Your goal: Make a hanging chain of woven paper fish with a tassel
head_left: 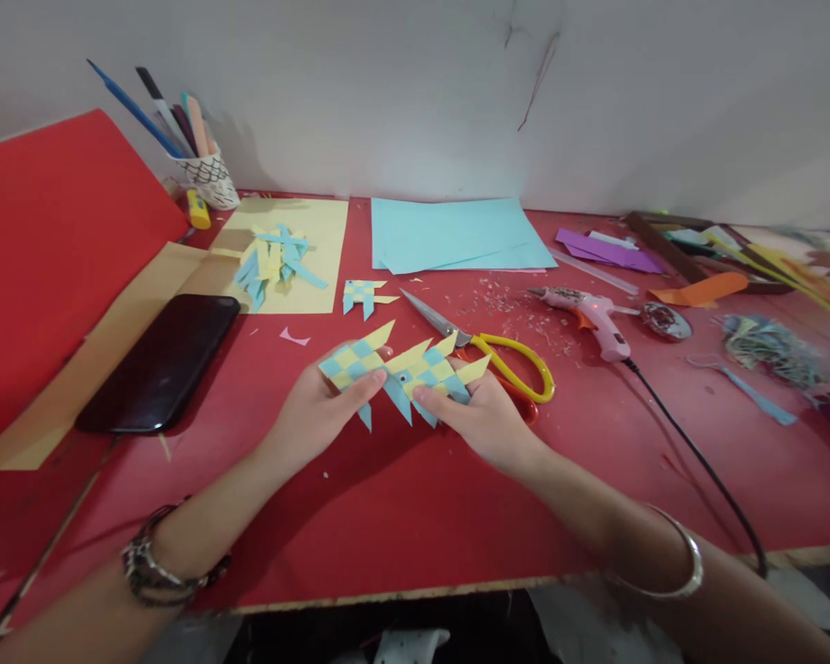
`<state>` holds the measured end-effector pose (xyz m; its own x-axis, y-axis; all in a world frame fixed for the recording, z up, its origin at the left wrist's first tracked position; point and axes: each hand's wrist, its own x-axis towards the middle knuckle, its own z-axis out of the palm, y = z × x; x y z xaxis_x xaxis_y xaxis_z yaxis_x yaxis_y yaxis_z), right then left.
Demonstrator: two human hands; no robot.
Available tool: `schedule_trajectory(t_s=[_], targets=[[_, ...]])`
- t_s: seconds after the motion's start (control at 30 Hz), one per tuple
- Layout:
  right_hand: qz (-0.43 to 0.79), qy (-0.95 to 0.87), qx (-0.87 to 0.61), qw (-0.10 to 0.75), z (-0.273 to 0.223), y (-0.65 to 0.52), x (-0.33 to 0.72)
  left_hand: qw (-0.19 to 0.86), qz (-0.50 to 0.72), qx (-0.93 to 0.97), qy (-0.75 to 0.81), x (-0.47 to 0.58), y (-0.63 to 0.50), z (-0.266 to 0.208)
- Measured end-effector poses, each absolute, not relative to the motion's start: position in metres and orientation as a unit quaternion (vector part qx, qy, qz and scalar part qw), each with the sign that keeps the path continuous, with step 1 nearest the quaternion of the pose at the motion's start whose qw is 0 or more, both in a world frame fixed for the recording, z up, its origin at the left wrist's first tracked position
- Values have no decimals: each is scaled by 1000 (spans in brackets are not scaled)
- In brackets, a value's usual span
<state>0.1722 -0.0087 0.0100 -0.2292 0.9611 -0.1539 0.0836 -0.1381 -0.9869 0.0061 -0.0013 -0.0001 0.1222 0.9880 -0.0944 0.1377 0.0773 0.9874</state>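
My left hand (325, 401) pinches a woven paper fish (352, 364) of yellow and blue strips between thumb and fingers. A second woven paper fish (432, 373), with a small dark eye, is held in my right hand (491, 410), its thumb pressed on the front. The two fish meet or overlap side by side above the red table. Just beyond them a smaller woven fish (363, 293) lies flat. Scissors (512, 360) with yellow and orange handles rest behind my right hand, blades pointing to the far left.
A black phone (162, 364) lies at left, near paper strips (277, 263) on a yellow sheet (328, 240). Blue sheets (456, 235) lie at the back. The pink glue gun (587, 314) trails a black cord (698, 461) over the table's right side. A pen cup (211, 180) stands back left.
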Motion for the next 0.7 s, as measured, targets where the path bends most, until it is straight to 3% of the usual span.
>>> schedule_trajectory(t_s=[0.23, 0.47, 0.7], targets=[[568, -539, -495, 376, 8, -9, 174, 585, 481, 437, 485, 5, 4, -6], [569, -539, -483, 391, 8, -8, 175, 551, 639, 313, 437, -2, 16, 2], [554, -549, -489, 390, 7, -8, 176, 574, 627, 317, 421, -3, 15, 9]])
